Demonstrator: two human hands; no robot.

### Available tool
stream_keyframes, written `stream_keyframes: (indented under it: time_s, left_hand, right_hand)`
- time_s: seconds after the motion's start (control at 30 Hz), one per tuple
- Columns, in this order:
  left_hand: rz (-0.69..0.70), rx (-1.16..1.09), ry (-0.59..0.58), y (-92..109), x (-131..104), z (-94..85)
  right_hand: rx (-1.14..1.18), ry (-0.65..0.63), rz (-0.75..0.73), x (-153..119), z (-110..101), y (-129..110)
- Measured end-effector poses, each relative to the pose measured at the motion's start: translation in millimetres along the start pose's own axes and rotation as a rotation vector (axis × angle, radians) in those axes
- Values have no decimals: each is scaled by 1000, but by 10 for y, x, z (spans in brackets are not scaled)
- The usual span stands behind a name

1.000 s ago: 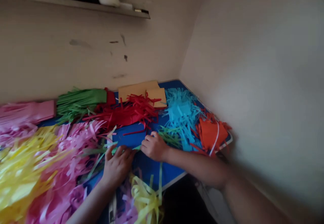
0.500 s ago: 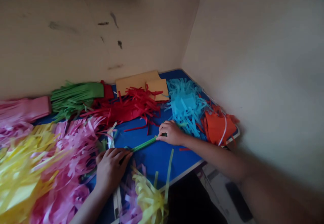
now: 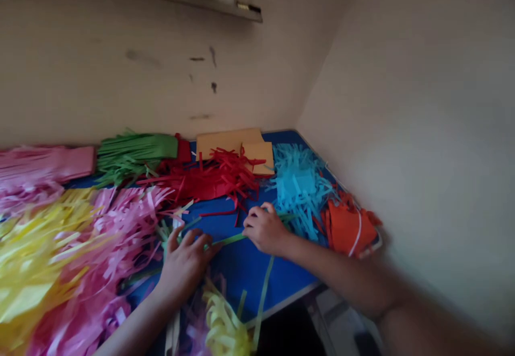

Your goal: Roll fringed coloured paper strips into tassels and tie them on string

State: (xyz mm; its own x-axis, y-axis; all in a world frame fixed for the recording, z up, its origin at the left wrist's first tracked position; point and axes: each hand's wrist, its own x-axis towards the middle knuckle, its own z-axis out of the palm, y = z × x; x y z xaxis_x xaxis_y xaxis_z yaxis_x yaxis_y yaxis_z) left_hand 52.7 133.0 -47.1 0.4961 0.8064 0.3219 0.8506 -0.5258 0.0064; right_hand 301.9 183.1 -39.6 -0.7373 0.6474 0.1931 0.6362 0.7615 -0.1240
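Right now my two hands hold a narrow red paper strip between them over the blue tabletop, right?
Not quite: the narrow paper strip is green, as the head view shows. Your left hand and right hand do hold it over the blue tabletop.

A beige back wall (image 3: pixel 80 93), smudged with dark scuff marks (image 3: pixel 214 87), meets a plain, greyer right-hand wall (image 3: pixel 434 130) in a corner. A wall shelf (image 3: pixel 221 9) juts out above a blue-topped table (image 3: pixel 249 273) with pale edging. The light is dim, softly brighter on the right-hand wall.
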Motion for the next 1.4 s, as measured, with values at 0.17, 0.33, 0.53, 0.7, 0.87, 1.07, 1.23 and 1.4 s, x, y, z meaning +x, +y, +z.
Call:
stream_keyframes:
  time_s: [0.17, 0.33, 0.53, 0.7, 0.87, 1.07, 1.23, 1.4]
  left_hand:
    - [47, -20, 78, 91, 41, 21]
    - [43, -36, 92, 129, 120, 51]
    - [25, -26, 146, 149, 103, 57]
    - [50, -13, 128, 179, -37, 85]
    - [-5, -157, 81, 14, -237, 227]
    - [-149, -349, 33, -159, -280, 370]
    - [-241, -341, 21, -122, -239, 322]
    - [-256, -165, -98, 0, -59, 139]
  right_hand:
    - [-186, 46, -260, 36, 127, -16]
    - [-89, 12, -106, 145, 208, 31]
    - [-106, 89, -80, 143, 150, -170]
    - [-160, 159, -168, 14, 286, -225]
    - [0, 216, -67, -175, 284, 15]
    - [286, 78, 207, -146, 214, 138]
    - [330, -9, 310, -90, 151, 99]
    - [186, -189, 380, 73, 27, 47]
